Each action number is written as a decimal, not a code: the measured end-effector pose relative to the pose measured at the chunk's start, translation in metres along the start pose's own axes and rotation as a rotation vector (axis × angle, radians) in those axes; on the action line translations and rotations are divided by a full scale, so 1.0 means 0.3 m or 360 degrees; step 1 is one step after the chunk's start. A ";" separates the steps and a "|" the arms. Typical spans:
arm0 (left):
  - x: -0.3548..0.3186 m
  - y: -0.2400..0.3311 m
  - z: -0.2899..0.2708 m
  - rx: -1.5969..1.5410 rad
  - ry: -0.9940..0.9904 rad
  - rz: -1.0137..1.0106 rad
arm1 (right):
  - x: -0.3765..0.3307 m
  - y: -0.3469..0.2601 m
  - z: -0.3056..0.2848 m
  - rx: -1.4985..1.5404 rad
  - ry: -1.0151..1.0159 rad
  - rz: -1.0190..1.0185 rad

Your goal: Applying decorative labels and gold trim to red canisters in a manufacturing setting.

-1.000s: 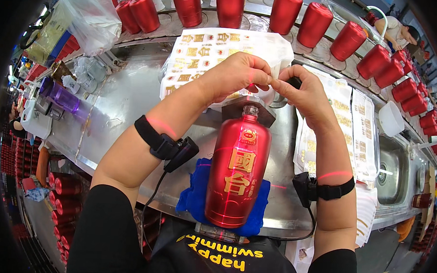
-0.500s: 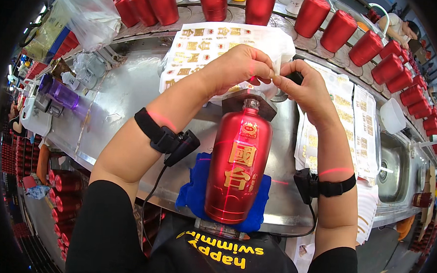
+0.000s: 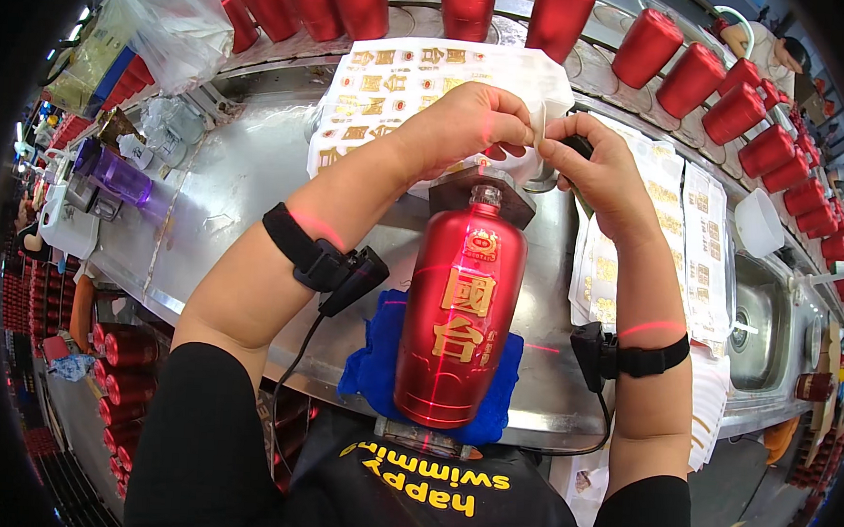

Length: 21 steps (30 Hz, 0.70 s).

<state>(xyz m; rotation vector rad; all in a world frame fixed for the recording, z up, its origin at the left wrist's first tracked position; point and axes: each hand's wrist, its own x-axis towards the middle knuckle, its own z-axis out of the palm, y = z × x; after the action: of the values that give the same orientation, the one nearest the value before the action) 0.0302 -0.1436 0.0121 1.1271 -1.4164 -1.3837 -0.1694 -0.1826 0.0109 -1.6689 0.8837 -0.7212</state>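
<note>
A glossy red bottle (image 3: 461, 323) with gold characters lies on a blue cloth (image 3: 367, 356), its clear neck toward a dark angular block (image 3: 459, 191). Beyond the neck, my left hand (image 3: 486, 129) is closed, fingertips pinching a small white slip (image 3: 540, 127). My right hand (image 3: 599, 168) meets it from the right, thumb and finger pinched at the slip's other edge. A dark tool (image 3: 578, 148), its kind unclear, is tucked within the right hand's fingers. Under and behind the hands spreads a white sheet of gold decals (image 3: 374, 80). Red laser lines cross the bottle and both forearms.
Several red bottles (image 3: 561, 18) stand along the curved conveyor at the back. More decal sheets (image 3: 705, 231) lie on the right, beside a white bowl (image 3: 758, 224) and a sink (image 3: 755, 329). A purple bottle (image 3: 121, 176) and plastic bag (image 3: 172, 26) are left.
The bottles on the conveyor have shifted to the right. The white slip now stands more upright between my fingertips, and my right hand has turned a little, showing more of the dark tool.
</note>
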 end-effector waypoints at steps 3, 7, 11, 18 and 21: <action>0.003 -0.008 0.002 0.0011 -0.0006 0.0013 | -0.001 0.009 -0.007 0.0094 -0.0024 0.0000; 0.001 -0.009 0.013 -0.0018 0.0028 0.0005 | -0.001 0.024 -0.024 0.0205 -0.0078 0.0025; 0.004 -0.010 0.018 0.0077 0.0052 -0.0002 | -0.005 0.021 -0.027 0.0335 -0.0078 0.0062; -0.002 0.000 0.029 0.0179 0.0067 0.0011 | -0.012 0.000 -0.024 0.0292 -0.0088 0.0047; -0.004 0.004 0.033 0.0143 0.0062 0.0029 | -0.006 0.022 -0.036 0.0342 -0.0122 0.0066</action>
<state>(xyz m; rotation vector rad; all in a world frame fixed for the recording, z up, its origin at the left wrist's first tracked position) 0.0209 -0.1401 0.0130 1.1898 -1.4698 -1.2894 -0.1806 -0.1877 0.0072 -1.4741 0.7569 -0.6938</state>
